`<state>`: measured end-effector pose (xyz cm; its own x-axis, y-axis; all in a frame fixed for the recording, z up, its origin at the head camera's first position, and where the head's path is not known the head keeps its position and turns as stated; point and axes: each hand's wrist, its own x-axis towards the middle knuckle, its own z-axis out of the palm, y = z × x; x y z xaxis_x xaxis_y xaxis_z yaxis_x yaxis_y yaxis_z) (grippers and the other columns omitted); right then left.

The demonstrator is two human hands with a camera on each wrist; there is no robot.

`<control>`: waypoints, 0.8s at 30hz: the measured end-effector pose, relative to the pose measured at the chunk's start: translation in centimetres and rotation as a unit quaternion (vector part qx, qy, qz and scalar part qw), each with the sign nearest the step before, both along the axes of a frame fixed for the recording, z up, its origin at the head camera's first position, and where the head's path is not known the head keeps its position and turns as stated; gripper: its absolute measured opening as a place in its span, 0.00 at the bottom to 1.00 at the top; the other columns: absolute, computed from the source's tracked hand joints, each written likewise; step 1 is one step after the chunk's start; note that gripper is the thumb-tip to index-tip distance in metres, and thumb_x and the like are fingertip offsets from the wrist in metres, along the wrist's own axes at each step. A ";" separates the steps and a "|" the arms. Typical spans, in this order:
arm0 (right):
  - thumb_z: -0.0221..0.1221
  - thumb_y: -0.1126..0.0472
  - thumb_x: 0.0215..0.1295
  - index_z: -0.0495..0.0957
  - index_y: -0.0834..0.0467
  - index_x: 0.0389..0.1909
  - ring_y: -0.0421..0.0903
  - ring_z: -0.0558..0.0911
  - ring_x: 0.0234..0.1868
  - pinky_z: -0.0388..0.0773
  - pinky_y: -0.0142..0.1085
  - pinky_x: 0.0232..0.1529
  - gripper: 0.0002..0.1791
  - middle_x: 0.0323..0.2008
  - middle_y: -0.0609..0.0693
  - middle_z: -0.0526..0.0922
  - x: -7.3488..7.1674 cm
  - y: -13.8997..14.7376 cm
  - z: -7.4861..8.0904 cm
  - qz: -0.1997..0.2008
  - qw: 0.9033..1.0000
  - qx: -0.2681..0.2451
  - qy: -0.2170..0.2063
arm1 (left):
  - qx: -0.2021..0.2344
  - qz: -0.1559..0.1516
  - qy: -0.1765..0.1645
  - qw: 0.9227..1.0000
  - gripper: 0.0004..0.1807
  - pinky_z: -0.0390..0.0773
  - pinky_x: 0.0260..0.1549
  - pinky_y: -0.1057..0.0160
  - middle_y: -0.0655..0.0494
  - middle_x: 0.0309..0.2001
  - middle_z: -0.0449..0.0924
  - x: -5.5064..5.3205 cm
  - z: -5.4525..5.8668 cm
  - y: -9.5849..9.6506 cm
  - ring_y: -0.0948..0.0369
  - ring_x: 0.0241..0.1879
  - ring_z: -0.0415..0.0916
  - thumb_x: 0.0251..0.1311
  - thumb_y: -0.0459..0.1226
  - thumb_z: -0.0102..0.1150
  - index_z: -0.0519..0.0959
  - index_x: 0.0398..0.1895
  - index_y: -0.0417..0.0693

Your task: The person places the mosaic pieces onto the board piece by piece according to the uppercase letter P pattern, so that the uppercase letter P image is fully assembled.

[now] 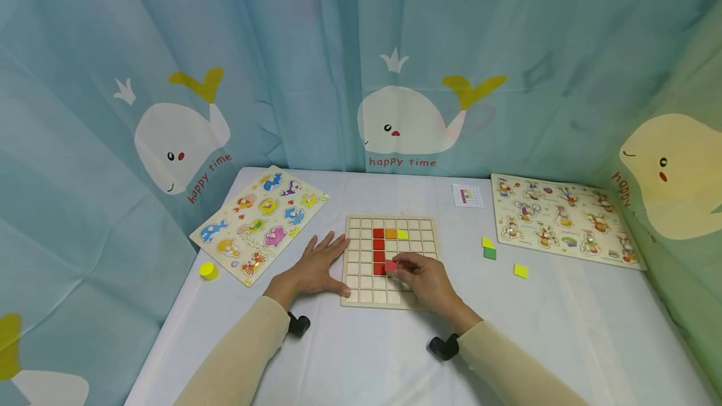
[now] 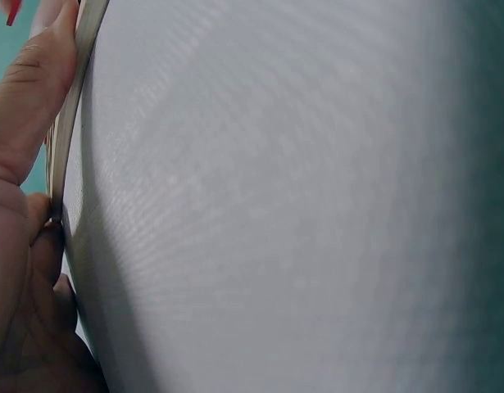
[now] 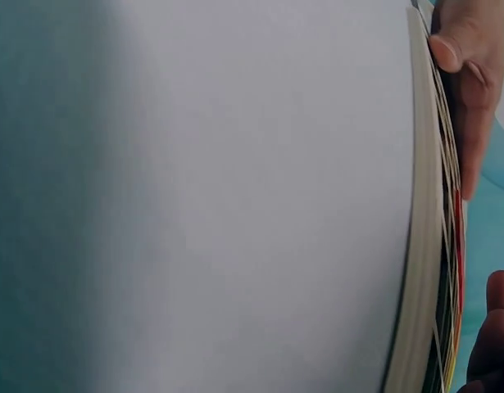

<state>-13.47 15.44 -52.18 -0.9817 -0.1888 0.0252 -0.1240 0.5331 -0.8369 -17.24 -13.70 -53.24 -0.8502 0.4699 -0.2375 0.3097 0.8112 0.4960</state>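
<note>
A square wooden grid board lies on the table. One of its columns holds several red tiles, with an orange tile and a yellow tile beside the topmost. My left hand rests with spread fingers along the board's left edge; in the left wrist view its thumb touches the board's side. Over the board, my right hand pinches a red tile just right of the lowest red one. The right wrist view shows only part of that hand.
Right of the board lie two yellow tiles and a green tile. A small pattern card is behind them. Picture puzzle boards lie left and right. Yellow round pieces sit at far left. A curtain surrounds the table.
</note>
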 end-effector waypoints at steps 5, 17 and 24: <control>0.71 0.67 0.64 0.88 0.55 0.48 0.41 0.81 0.36 0.80 0.29 0.38 0.13 0.35 0.44 0.85 0.3 -0.6 -0.4 0.024 0.999 0.017 -0.015 | 0.000 -0.001 0.001 1.000 0.68 0.26 0.84 0.48 0.59 0.87 0.45 0.0 0.1 0.0 0.56 0.87 0.32 0.47 0.63 0.79 0.51 0.87 0.55; 0.76 0.63 0.60 0.91 0.54 0.45 0.38 0.77 0.38 0.77 0.31 0.38 0.12 0.35 0.41 0.88 0.6 -1.4 -0.6 0.057 0.994 0.090 0.012 | 0.005 -0.001 -0.002 1.000 0.68 0.27 0.84 0.46 0.57 0.87 0.46 0.1 0.1 0.0 0.53 0.87 0.32 0.47 0.63 0.79 0.51 0.87 0.53; 0.77 0.63 0.57 0.91 0.54 0.44 0.39 0.77 0.38 0.77 0.31 0.38 0.13 0.36 0.41 0.88 0.8 -1.5 -0.5 0.063 0.991 0.109 0.034 | 0.012 0.001 -0.004 1.000 0.68 0.27 0.84 0.46 0.57 0.87 0.46 0.0 0.1 0.0 0.53 0.87 0.32 0.47 0.63 0.79 0.51 0.87 0.53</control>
<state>-12.70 13.91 -52.71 -0.9474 -0.3181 0.0354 -0.2532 0.6771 -0.6910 -17.20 -13.69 -53.15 -0.8490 0.4745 -0.2326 0.3046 0.7991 0.5184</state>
